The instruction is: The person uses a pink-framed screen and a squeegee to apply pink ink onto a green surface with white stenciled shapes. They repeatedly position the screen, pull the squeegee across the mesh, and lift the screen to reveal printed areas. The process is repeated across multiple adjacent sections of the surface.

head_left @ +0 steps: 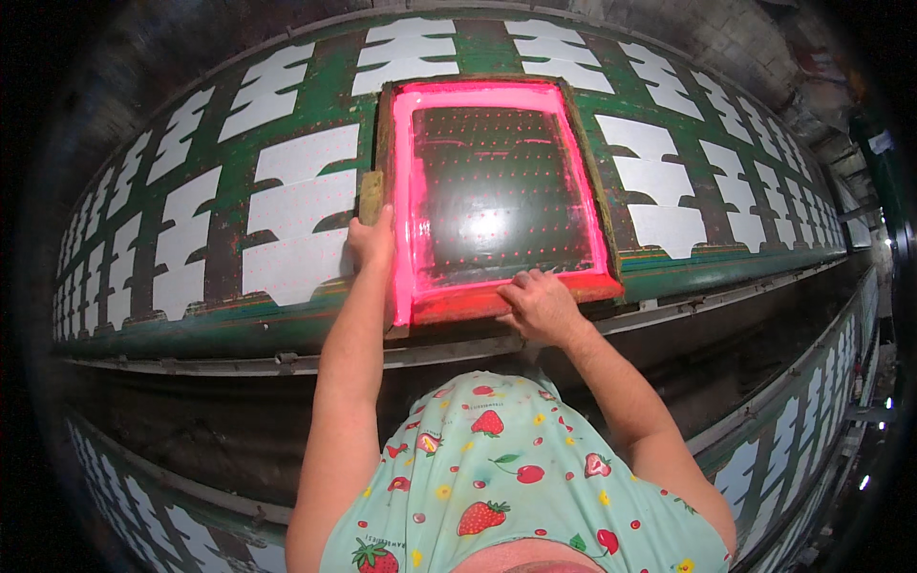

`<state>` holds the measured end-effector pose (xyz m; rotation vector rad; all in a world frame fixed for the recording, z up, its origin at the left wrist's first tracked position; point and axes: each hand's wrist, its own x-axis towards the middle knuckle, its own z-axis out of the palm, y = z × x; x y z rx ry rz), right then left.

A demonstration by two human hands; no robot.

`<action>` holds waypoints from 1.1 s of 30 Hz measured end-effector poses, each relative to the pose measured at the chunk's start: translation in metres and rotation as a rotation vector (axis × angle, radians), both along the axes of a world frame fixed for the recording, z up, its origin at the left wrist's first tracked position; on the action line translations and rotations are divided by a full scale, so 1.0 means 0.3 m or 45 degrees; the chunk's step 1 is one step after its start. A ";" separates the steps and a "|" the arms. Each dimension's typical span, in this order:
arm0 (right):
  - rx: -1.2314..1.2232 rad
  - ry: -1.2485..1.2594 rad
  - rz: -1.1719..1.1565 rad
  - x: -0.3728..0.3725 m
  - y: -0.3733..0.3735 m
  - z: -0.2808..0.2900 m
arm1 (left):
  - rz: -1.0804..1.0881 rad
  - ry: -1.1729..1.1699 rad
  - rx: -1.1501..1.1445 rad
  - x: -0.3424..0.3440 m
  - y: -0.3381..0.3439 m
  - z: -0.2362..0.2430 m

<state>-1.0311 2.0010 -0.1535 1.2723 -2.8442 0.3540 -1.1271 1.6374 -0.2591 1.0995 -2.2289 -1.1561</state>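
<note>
A rectangular printing screen (497, 191) lies on the long green table, its wooden frame smeared with bright pink and red ink around a dark mesh dotted with small pink marks. My left hand (370, 239) holds its left side, just below a short yellowish wooden block (372, 196). My right hand (542, 306) is curled over the red lower bar (597, 288), gripping it. White cut pieces (298, 239), many speckled with pink dots, lie in columns to either side of the screen.
The green table (334, 320) curves away left and right, with a metal rail (296, 366) along its near edge. A second table with white pieces (769, 449) runs behind me, beyond a dark aisle (239, 420). A grimy concrete surface (669, 33) shows past the far edge.
</note>
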 end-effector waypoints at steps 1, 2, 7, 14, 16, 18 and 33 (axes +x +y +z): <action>-0.034 -0.009 0.006 0.013 0.007 -0.006 | -0.005 0.017 0.009 -0.004 -0.001 -0.006; -0.087 -0.010 0.022 0.025 0.020 -0.010 | -0.014 0.056 0.010 -0.007 -0.004 -0.010; -0.320 -0.176 0.096 0.015 0.174 -0.021 | -0.024 -0.012 0.026 0.002 -0.015 -0.002; -0.686 -0.114 -0.529 -0.107 0.652 -0.104 | -0.046 0.139 0.237 0.000 -0.013 0.001; -0.840 -0.362 -0.785 -0.140 0.750 -0.173 | -0.013 0.116 0.176 -0.001 -0.009 0.003; -1.024 -0.880 -1.143 -0.155 0.799 -0.236 | 0.002 0.090 0.136 0.001 -0.011 0.014; -1.278 -1.172 -1.317 -0.151 0.719 -0.265 | 0.014 0.116 0.291 0.006 0.023 0.056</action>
